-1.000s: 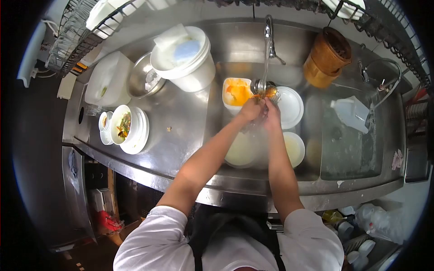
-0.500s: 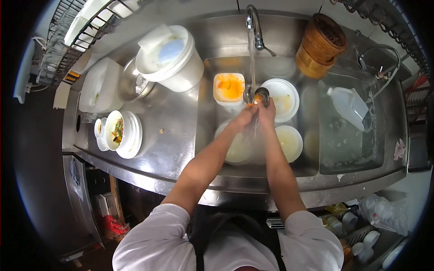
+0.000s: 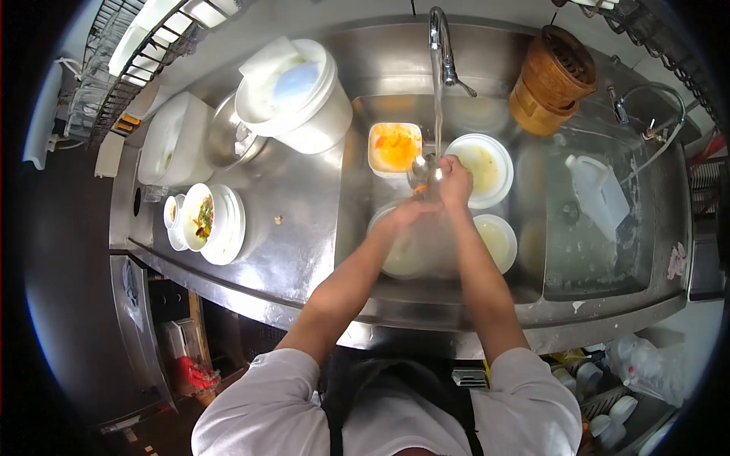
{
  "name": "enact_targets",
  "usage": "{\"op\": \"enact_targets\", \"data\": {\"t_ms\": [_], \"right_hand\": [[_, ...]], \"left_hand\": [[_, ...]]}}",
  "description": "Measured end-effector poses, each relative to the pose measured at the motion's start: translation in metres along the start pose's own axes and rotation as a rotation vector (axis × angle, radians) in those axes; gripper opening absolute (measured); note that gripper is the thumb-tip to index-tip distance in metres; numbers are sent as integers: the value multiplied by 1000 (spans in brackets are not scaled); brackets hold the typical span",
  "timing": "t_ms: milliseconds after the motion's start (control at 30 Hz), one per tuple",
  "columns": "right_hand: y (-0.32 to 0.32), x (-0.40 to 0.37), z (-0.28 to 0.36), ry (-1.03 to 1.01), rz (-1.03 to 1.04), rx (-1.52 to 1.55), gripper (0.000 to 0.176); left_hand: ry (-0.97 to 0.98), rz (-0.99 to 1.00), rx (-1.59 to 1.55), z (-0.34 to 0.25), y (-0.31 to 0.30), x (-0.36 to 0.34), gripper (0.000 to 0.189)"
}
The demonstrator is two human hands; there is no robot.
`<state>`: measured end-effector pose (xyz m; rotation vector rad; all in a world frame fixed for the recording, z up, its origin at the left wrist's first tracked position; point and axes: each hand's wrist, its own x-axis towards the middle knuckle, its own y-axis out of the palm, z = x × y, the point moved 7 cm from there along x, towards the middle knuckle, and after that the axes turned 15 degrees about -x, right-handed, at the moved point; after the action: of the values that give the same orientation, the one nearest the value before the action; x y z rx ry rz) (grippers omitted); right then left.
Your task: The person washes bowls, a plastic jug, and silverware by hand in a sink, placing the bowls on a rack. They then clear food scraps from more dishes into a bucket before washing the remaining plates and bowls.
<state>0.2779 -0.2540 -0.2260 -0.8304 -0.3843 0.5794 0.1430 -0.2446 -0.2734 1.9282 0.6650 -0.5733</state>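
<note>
Under the running tap (image 3: 437, 38), my right hand (image 3: 455, 182) is closed on a shiny, rounded metal piece (image 3: 420, 169), whose exact kind I cannot tell. My left hand (image 3: 414, 214) is just below it, palm and fingers smeared by motion and spray. Touching the metal piece's left side in this view is a square white tub (image 3: 395, 147) with orange residue inside. A stack of white plates (image 3: 496, 173) sits to the right of my right hand. Below the hands are two white bowls with cloudy liquid, the right bowl (image 3: 496, 243) and the left bowl (image 3: 397, 258).
On the left counter stand a white bucket (image 3: 319, 114), a steel bowl (image 3: 220, 148) and stacked dishes with food scraps (image 3: 202, 220). Bamboo steamers (image 3: 549, 83) stand behind the sink. A plastic jug (image 3: 597, 190) lies in the water-filled right basin (image 3: 582, 266).
The view has shifted slightly, so the sink appears further right and lower. My left hand has moved down, away from my right hand, and is blurred; the right keeps hold of the metal piece.
</note>
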Motion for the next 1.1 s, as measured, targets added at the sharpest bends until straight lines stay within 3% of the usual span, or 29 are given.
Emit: {"op": "enact_targets", "data": {"t_ms": [67, 167, 200, 300, 333, 467, 567, 600, 700, 733, 867, 967, 1000, 1100], "right_hand": [[-1, 6, -14, 47, 34, -10, 15], [-18, 8, -15, 12, -170, 463, 17], [-16, 4, -18, 168, -77, 707, 25], [15, 2, -37, 459, 28, 1061, 34], [24, 3, -43, 545, 35, 1026, 30], [55, -1, -47, 511, 535, 1080, 25], [61, -20, -38, 518, 721, 1046, 27], [65, -24, -36, 543, 697, 1039, 24], [74, -16, -29, 262, 539, 1018, 20], [66, -10, -27, 148, 414, 751, 20], [42, 4, -22, -119, 293, 447, 21], [53, 10, -32, -6, 442, 560, 22], [53, 7, -30, 7, 526, 809, 27], [57, -14, -31, 630, 570, 1489, 35]], "left_hand": [[25, 68, 50, -1, 15, -7, 17], [-22, 90, 123, 8, 3, 2, 23], [-47, 87, 152, 9, -5, 10, 26], [-79, 168, 67, 9, -11, 12, 34], [-108, 174, 94, 10, -13, 9, 40], [-169, 162, -37, 12, -25, -11, 37], [-292, 193, -244, 17, -20, -36, 33], [-306, 173, -294, 20, -17, -41, 27], [-274, 67, -157, 30, -46, -25, 21], [-283, 90, -129, 30, -43, -23, 14], [-196, 73, 178, 15, -29, -13, 24], [-90, 60, 336, 0, -10, -5, 21], [-41, 36, 351, -4, -3, -4, 21], [108, 21, 381, -13, 3, 10, 21]]}}
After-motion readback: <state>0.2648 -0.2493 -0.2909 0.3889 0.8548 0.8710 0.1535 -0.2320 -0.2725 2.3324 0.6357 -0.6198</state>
